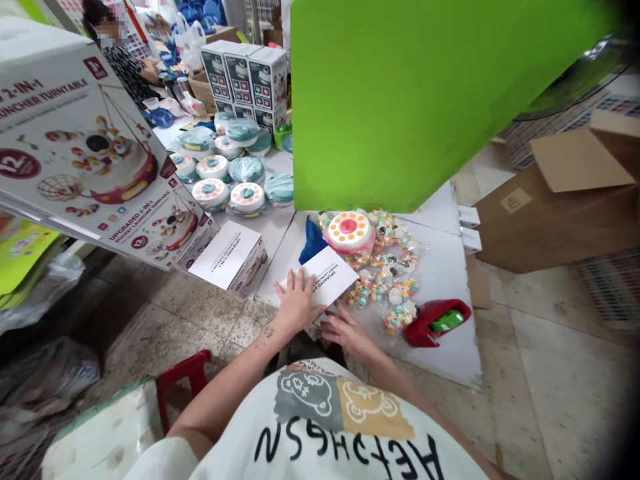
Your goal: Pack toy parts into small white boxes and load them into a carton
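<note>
The left hand (296, 298) lies flat w/ fingers spread on the white box (324, 277), palm down on its near-left part, not pinching anything. The right hand (345, 330) is just beside the box's near edge, fingers loosely open and touching the edge; it grips nothing. The box sits on the white board (450, 280) on the floor, in front of the person, near a round toy turntable (349, 230) and small bags of coloured pieces (387, 283). Its top reads "UPGRADED 2-IN-1", rest too small to read. A red tape dispenser (436, 321) lies to the right. The big box (75, 147) at left says "2-IN-1 ... LAUNCHER TURNTABLE" and "12". A second white box (231, 257) also reads "UPGRADED 2-IN-1"
</note>
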The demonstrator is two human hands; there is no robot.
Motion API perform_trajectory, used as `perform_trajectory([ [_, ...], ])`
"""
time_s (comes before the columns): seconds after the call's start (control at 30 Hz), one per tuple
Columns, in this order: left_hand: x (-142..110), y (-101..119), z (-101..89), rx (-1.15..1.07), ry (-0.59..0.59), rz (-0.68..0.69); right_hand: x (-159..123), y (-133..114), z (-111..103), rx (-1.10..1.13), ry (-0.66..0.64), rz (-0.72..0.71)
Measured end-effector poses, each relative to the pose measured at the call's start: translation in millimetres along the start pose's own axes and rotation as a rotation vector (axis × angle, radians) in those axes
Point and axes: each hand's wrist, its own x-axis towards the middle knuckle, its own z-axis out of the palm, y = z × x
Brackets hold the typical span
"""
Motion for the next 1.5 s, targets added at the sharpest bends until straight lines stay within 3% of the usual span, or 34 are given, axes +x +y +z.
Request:
perform_trajectory([
  [0.13,5.7,11.0,-3.2,0.075,-0.057,-0.024,8.6,-9.7,-12.3,-0.012,0.122,-0.06],
  [0.4,20.0,27.9,-8.4,-0.005,-0.168,-0.15,36.3,-42.8,-6.3,-0.148,0.129,-0.227],
  [0.5,31.6,32.7,-7.6,0.008,-0.212,-0.199,42.8,-43.3,-8.8,-0.158,0.096,-0.252],
  [0.73,41.5,38.5,-5.0,0.054,-0.16,-0.245,48.3,-34.7,-21.3,-0.135,0.031,-0.254],
  [0.87,51.3,34.2,-11.7,-0.049,-0.189,-0.272,49.9,-34.9,-25.2,-0.109,0.013,-0.273],
  [1.0,68.2,16.3,-47.3,-0.414,-0.232,-0.241,48.2,-37.6,-28.1,-0.111,0.042,-0.283],
  [1.1,75.8,-8.1,-97.1,-0.672,-0.307,-0.16,45.2,-40.0,-28.6,-0.117,0.087,-0.326],
  [1.17,76.1,-25.8,-129.4,-0.726,-0.32,-0.134,43.5,-41.6,-28.1,-0.119,0.094,-0.364],
  [1.27,71.6,-48.3,-152.1,-0.6,-0.123,-0.108,41.5,-43.5,-27.7,-0.114,0.096,-0.404],
  [1.33,68.6,-59.3,-142.5,-0.404,0.083,-0.107,39.7,-44.5,-29.0,-0.106,0.136,-0.38],
  [1.4,67.9,-67.6,-116.4,-0.224,0.211,-0.142,36.6,-46.0,-31.2,-0.089,0.164,-0.334],
  [1.5,71.7,-75.1,-66.9,-0.144,0.22,-0.247,30.3,-49.0,-33.6,-0.08,0.135,-0.296],
])
